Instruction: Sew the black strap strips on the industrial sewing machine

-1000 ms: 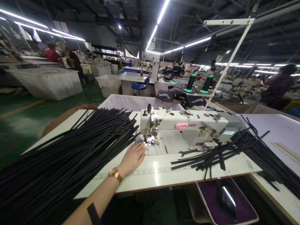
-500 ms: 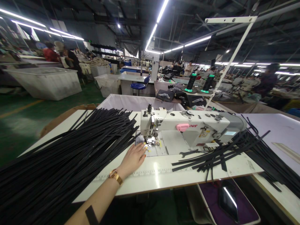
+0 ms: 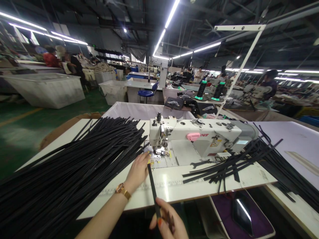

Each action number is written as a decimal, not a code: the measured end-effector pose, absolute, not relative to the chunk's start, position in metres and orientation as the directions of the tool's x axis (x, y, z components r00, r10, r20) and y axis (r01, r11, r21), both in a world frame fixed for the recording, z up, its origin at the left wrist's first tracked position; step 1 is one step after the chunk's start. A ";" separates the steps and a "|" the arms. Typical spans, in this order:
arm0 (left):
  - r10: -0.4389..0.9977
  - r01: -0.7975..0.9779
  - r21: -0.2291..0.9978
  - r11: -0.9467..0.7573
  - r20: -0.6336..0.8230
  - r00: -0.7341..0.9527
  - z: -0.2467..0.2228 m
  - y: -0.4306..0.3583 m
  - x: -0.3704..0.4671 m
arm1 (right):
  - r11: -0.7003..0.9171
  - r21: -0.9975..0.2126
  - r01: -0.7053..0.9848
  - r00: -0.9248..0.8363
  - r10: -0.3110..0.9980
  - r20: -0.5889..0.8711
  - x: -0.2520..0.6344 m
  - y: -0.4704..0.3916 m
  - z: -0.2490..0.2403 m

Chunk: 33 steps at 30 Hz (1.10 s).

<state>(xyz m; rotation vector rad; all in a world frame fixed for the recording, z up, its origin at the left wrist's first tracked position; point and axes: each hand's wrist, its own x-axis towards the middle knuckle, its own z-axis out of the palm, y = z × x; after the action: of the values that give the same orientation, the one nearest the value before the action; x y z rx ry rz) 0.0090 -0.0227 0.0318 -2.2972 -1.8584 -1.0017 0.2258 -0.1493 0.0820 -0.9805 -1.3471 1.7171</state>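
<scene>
Room: factory floor under long strip lights, with other people at far benches and white bins (image 3: 47, 88) at far left.
Surface: white sewing table (image 3: 174, 186) with a white sewing machine (image 3: 199, 137) at its middle.
Left hand: left hand (image 3: 138, 171) lies near the presser foot (image 3: 159, 152), fingertips pinched on the far end of a black strap (image 3: 152, 186); a gold watch (image 3: 122, 191) sits on the wrist.
Right hand: right hand (image 3: 169, 223) at the near edge, fingers closed round the near end of that same strap.
Strap position: one strap, stretched between both hands, running from the near table edge toward the needle, far end just beside the foot.
Risk, fingers: left fingertips are very near the needle; a slip could bring them under it.
Risk, feed: held at both ends, the strap could enter crooked if the right hand drifts sideways.
Risk, pile: the big strap pile (image 3: 74, 166) touches the machine's left side and could snag.
Counts: one machine; two strap heaps, the large left one and a smaller scatter (image 3: 234, 162) at right; two thread cones (image 3: 209, 89); one wrench (image 3: 200, 162).
</scene>
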 end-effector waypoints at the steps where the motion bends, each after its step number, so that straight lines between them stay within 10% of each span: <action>1: 0.870 0.878 0.385 -0.283 0.489 0.066 0.032 -0.023 0.008 | -0.119 -0.989 -0.089 -0.401 0.913 -0.074 0.221 -0.138 0.079; 33: 0.893 0.899 0.271 -0.345 0.389 0.226 0.035 -0.019 0.012 | -0.198 -0.979 0.037 -0.260 0.944 -0.201 0.183 -0.052 0.068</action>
<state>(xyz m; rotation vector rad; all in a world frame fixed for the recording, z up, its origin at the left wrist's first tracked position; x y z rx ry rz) 0.0124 -0.0193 0.0345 -2.4508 -1.7911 -0.7645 0.1833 -0.0518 0.0677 -1.2297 -1.3094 1.5551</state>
